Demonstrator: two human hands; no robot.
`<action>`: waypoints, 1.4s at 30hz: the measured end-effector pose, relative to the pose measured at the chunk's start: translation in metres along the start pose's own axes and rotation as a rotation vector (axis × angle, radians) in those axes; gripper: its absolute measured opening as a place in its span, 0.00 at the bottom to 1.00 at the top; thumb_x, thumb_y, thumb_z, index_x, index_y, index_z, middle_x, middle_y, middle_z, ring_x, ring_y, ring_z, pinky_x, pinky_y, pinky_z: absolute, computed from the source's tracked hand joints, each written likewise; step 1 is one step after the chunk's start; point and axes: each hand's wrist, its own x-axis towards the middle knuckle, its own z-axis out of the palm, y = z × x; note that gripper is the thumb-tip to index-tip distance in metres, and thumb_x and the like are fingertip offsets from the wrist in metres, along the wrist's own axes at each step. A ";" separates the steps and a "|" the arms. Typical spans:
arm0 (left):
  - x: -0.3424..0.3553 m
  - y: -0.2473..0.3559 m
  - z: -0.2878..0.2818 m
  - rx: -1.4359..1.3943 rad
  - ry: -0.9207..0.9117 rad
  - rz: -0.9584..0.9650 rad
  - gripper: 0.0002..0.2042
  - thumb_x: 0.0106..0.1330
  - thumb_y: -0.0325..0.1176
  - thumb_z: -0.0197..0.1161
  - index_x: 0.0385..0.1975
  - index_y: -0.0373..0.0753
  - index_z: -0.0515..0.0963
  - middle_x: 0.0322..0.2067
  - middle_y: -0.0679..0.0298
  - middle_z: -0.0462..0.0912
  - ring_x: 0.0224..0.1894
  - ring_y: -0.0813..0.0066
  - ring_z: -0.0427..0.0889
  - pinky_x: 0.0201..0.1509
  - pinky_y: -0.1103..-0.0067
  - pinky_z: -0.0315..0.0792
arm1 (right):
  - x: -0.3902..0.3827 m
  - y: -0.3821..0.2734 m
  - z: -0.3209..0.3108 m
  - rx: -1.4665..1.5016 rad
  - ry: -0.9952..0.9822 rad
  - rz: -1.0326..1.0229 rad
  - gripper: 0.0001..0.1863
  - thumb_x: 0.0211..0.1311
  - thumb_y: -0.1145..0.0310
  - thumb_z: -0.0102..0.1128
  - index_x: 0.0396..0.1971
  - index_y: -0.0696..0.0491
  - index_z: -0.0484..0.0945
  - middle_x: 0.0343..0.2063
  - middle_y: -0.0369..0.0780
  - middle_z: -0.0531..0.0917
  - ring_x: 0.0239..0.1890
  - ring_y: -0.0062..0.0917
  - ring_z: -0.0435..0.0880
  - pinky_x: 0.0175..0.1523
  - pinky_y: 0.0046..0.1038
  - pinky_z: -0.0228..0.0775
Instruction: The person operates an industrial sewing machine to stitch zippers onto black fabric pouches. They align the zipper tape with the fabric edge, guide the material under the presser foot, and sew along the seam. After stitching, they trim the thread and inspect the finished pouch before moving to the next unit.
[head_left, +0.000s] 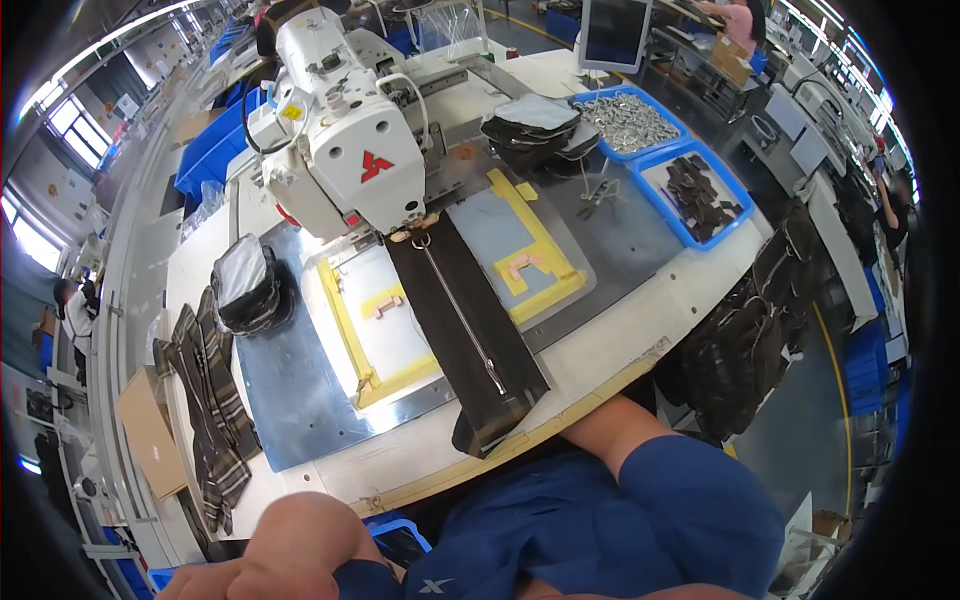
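Observation:
At the lower left edge, beside my bare knee (pixel 310 525), part of what looks like my left hand (pixel 235 582) shows; its fingers are cut off and blurred, and nothing can be made out in them. A strip of skin at the bottom edge looks like my right forearm (pixel 640 592), with the right hand out of view. On the table ahead lies a dark fabric panel (pixel 460 315) with a long metal zipper (pixel 455 300). Its far end sits under the head of a white sewing machine (pixel 350 150); the near end hangs over the table's front edge.
Yellow tape marks the metal plate (pixel 290 400). Dark pouches (pixel 245 285) and striped fabric (pixel 205 400) are at left. More pouches (pixel 535 130) lie behind. Blue trays hold metal pieces (pixel 630 120) and brown pieces (pixel 700 190). Dark items (pixel 740 340) hang at right.

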 end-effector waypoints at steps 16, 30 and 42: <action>-0.197 -0.123 -0.090 1.055 0.957 -1.071 0.09 0.80 0.34 0.59 0.43 0.33 0.80 0.33 0.69 0.80 0.34 0.85 0.74 0.40 0.83 0.70 | 0.027 -0.015 0.021 0.592 -0.005 0.349 0.15 0.76 0.62 0.61 0.52 0.55 0.82 0.45 0.46 0.88 0.46 0.40 0.88 0.52 0.43 0.81; -0.191 -0.124 -0.088 1.045 0.971 -1.106 0.07 0.78 0.30 0.60 0.47 0.33 0.79 0.36 0.69 0.80 0.36 0.85 0.74 0.42 0.84 0.70 | -0.007 -0.007 0.011 1.376 -0.084 0.538 0.14 0.75 0.63 0.62 0.53 0.55 0.82 0.45 0.44 0.88 0.46 0.38 0.88 0.51 0.41 0.82; -0.204 -0.117 -0.093 1.010 0.951 -1.117 0.07 0.75 0.29 0.63 0.47 0.34 0.79 0.36 0.69 0.80 0.37 0.84 0.75 0.43 0.84 0.71 | -0.057 0.009 -0.001 1.844 -0.266 0.651 0.14 0.75 0.64 0.63 0.54 0.55 0.82 0.45 0.43 0.88 0.45 0.36 0.89 0.50 0.40 0.82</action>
